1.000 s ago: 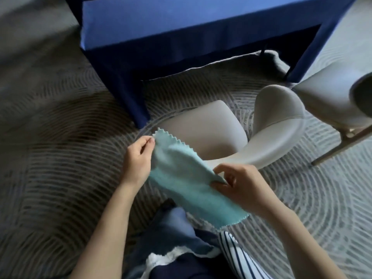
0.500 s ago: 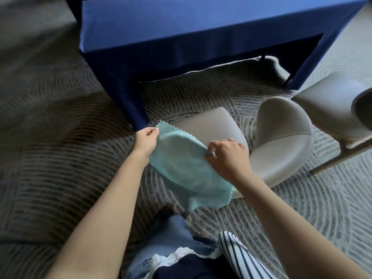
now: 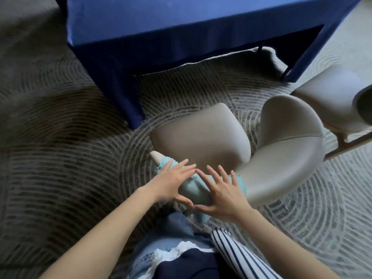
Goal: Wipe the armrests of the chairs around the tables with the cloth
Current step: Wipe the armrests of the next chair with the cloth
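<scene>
Cloth down now: the pale turquoise pinked-edge cloth [image 3: 193, 188], pinched up a moment ago, lies draped over the beige padded chair's near armrest [image 3: 156, 157] at lower centre; left hand [image 3: 171, 183] and right hand [image 3: 223, 195] press flat, fingers spread; wiping looks ready to start.

Banquet or meeting room: blue-draped table [image 3: 181, 21], beige upholstered chairs [image 3: 285, 150], patterned carpet [image 3: 60, 158]

Two hands are seen, a left hand [image 3: 174, 181] and a right hand [image 3: 222, 195]. One cloth [image 3: 192, 187] is counted, light blue. Two chairs are seen: one chair [image 3: 285, 150] in the middle and a second chair [image 3: 330, 101] at the right edge. One worktop [image 3: 181, 19] is seen, covered in blue. One rug [image 3: 60, 158] is counted.
</scene>
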Demonstrator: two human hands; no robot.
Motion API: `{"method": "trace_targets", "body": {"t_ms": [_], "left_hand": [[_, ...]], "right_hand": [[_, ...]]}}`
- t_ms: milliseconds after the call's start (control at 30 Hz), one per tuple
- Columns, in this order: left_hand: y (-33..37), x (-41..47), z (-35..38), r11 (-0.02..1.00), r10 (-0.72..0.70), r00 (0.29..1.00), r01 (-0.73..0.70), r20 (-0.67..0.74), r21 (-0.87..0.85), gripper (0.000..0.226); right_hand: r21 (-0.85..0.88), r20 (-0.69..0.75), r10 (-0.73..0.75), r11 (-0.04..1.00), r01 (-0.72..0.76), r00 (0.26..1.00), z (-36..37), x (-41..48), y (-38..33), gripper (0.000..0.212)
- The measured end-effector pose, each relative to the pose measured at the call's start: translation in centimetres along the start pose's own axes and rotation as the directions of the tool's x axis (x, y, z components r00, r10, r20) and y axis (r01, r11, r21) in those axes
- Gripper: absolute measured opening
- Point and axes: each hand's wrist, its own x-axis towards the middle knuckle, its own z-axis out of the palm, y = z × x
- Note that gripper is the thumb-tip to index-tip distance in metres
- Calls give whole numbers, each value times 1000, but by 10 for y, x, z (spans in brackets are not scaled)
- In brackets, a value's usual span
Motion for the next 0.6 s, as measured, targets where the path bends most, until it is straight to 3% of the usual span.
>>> {"method": "trace_targets", "body": {"t_ms": [67,167,300,433,600], "left_hand": [[-5,3,2,986,54,999,-54,8,160,93],[-19,7,4,947,241,962,-204,-130,248,82],[-42,16,11,917,394,885,-360,-249,171,72],[-52,21,14,872,489,801,-458,-346,173,31],[-78,23,12,860,507,804,-494,-309,126,37]], "right_hand": [[-56,-22,42,998,-43,999,7,5,-9,103],[-30,-106,77,996,-80,991,19,13,-18,80],[-64,-134,103,992,-112,986,27,20,-26,67],[-69,-156,127,988,-139,980,31,29,-40,61],[-47,-196,171,982,-184,966,31,48,-62,47]]}}
